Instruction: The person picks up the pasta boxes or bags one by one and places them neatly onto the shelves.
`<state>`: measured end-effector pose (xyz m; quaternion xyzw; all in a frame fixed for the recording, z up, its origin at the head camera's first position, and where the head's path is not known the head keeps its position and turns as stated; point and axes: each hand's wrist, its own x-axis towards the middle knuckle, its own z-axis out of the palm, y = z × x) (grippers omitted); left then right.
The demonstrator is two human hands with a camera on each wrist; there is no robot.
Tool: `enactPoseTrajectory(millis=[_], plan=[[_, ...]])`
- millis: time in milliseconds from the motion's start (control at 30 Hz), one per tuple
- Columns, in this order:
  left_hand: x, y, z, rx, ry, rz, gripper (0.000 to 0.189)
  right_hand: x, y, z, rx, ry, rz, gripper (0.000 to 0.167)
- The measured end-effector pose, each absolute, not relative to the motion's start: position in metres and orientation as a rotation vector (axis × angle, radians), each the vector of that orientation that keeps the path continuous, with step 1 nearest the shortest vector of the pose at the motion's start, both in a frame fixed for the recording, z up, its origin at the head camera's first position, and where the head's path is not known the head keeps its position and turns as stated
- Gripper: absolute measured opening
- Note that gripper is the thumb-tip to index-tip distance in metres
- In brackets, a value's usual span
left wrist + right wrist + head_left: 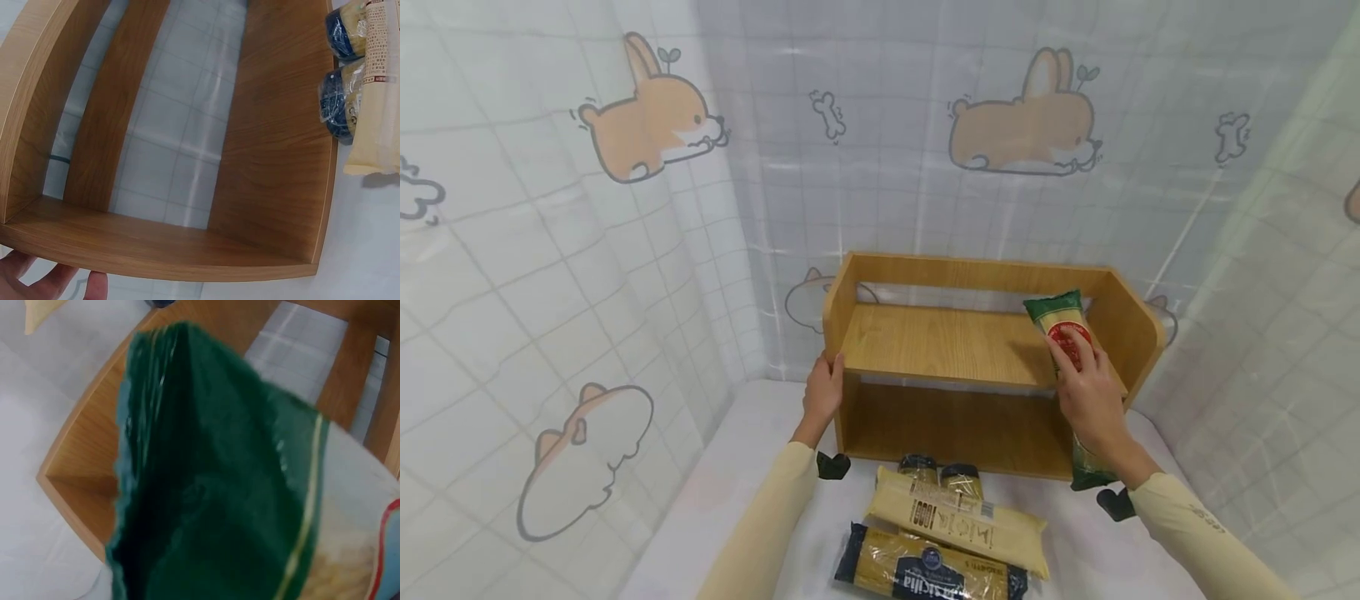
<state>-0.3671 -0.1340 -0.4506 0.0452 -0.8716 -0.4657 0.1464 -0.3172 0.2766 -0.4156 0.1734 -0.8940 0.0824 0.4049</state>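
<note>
A two-tier wooden shelf (940, 337) stands on the white table. At its left side panel, my left hand (823, 387) grips the front edge, and the fingertips (95, 286) show against the panel in the left wrist view. My right hand (1092, 404) holds a long pasta packet (1060, 311) with green ends and a red label. The packet is tilted in front of the shelf's right part, its top end over the upper board. Its near green end (212, 487) fills much of the right wrist view, where the right hand is hidden.
In front of the shelf lie a cream packet (958, 521), a dark blue-ended spaghetti packet (925, 567) and two small clear-wrapped packs (342, 103) with dark blue ends. A tiled curtain (895, 208) with dog drawings surrounds the table.
</note>
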Motion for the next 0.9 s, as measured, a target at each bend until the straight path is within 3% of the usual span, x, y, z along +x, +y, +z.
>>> enactPoseTrajectory(millis=[333, 900], plan=[[-0.365, -0.135, -0.45, 0.132, -2.511, -1.338, 0.053, -0.322, 0.277, -0.413, 0.389, -2.307, 0.272, 0.061], [-0.372, -0.134, -0.454, 0.142, -2.507, -1.334, 0.056, -0.324, 0.276, -0.404, 0.258, -2.531, 0.199, 0.056]])
